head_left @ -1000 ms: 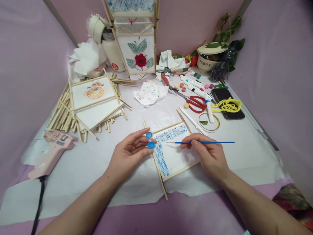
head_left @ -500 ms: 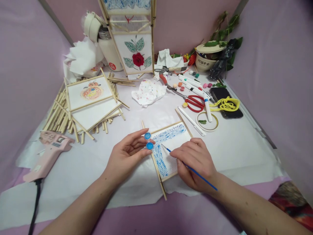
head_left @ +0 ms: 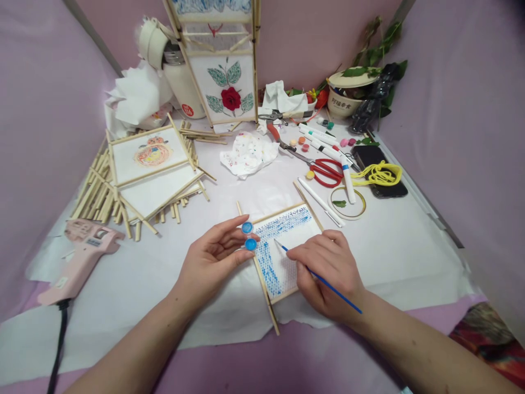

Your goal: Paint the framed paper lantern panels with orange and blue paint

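My right hand [head_left: 326, 268] is closed around a thin blue paintbrush [head_left: 334, 290], its tip pointing at the white panel near the blue dots; whether it touches I cannot tell. Between the fingers and thumb of my left hand [head_left: 217, 249] is a small paint pot [head_left: 250, 244] of blue paint, with its round flip lid [head_left: 247, 227] open above it. Beneath lies a stick-framed white panel [head_left: 287, 241], dotted with blue along its top and left sides. The left hand is at the frame's left edge, and my right hand covers its lower right part.
Left lie a pink glue gun [head_left: 84, 257] and stacked sticks with a framed drawing [head_left: 143, 156]. A tall lantern-like frame [head_left: 225, 82] stands behind. To the right are red-handled scissors [head_left: 328, 172], white markers [head_left: 322, 202], a tape roll [head_left: 361, 203] and a phone [head_left: 389, 189] under yellow cord.
The brush tip has shifted slightly right and up, away from the blue dots at the left. My left hand and the paint pot stay nearly still.
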A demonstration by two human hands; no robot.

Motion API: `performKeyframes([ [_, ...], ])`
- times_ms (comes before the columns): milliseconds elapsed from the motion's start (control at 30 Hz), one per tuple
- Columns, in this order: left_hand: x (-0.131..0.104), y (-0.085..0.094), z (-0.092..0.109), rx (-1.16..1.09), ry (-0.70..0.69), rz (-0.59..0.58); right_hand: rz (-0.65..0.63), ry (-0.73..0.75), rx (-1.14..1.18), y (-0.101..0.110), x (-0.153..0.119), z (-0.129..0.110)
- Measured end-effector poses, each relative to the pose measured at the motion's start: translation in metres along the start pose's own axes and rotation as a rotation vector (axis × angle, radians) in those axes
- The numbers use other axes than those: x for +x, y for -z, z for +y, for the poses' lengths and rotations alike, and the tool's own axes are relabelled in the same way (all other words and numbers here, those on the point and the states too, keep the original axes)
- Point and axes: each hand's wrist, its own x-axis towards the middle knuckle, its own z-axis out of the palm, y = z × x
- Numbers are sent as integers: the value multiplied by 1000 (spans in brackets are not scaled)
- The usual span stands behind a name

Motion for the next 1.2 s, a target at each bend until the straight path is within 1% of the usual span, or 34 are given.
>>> performKeyframes([
  [67, 0, 0, 0, -4, -4, -4, -27, 16, 22, -2, 0, -1],
  [167, 0, 0, 0, 2, -2, 0, -33, 23, 19, -3, 1, -2],
  [233, 1, -1, 0, 0, -3, 1, -15, 5, -5, -1, 1, -1],
  [400, 1, -1, 1, 7, 2, 4, 66, -95, -104, 6, -1, 4],
  [467, 1, -1, 1, 11, 8, 5, 77, -113, -113, 7, -1, 4],
  [567, 0, -1, 1, 14, 11, 3, 59, -96, -87, 5, 0, 1],
  [767, 1, 0, 0, 18, 0, 1, -46, 0, 22, -2, 1, -4],
  [900, 1, 1, 0, 26, 7, 0, -47, -8, 12, -4, 1, -3],
  [1067, -1, 1, 0, 20, 2, 1, 18, -47, 8, -1, 2, -3],
  [1200, -1, 1, 0, 27, 9, 6, -39, -19, 29, -1, 2, -3],
])
